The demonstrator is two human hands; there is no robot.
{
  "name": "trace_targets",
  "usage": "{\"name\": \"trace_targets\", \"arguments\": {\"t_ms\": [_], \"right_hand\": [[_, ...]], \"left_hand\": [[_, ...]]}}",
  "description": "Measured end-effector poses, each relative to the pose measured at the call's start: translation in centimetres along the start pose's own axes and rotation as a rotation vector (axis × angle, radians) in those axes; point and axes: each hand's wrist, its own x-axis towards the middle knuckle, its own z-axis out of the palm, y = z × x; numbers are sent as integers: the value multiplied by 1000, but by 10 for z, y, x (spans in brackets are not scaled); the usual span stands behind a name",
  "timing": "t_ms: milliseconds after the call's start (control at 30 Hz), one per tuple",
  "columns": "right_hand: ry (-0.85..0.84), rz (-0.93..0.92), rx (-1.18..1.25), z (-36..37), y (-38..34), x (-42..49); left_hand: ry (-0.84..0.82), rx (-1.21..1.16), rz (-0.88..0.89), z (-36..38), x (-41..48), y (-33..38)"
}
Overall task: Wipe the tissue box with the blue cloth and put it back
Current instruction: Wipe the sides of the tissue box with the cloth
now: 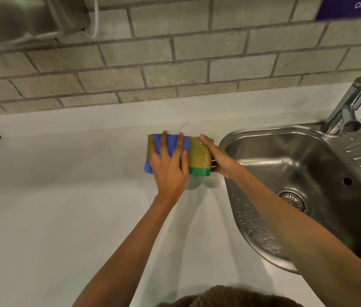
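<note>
The tissue box (199,155) is yellow-olive with a green band along its near edge and stands on the white counter (64,196), just left of the sink. A white tissue (184,127) sticks up behind it. The blue cloth (173,144) lies over the box's left part. My left hand (168,169) presses flat on the cloth with fingers spread. My right hand (217,158) grips the box's right end, thumb on top.
A steel sink (297,173) with a drain sits right of the box, wet with droplets. A chrome tap (350,107) stands at its back right, by a draining board. A brick-tiled wall runs behind. A dark object edge shows at far left.
</note>
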Motion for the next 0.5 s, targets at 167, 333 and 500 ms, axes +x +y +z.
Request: {"name": "trace_targets", "arguments": {"t_ms": [167, 333, 500], "right_hand": [[-54, 37, 25, -8, 0, 0], [-72, 70, 49, -7, -3, 1], [-75, 42, 20, -7, -1, 2]], "left_hand": [[-27, -75, 31, 2, -4, 5], [-42, -70, 33, 11, -14, 39], [-62, 57, 303, 6, -39, 16]]}}
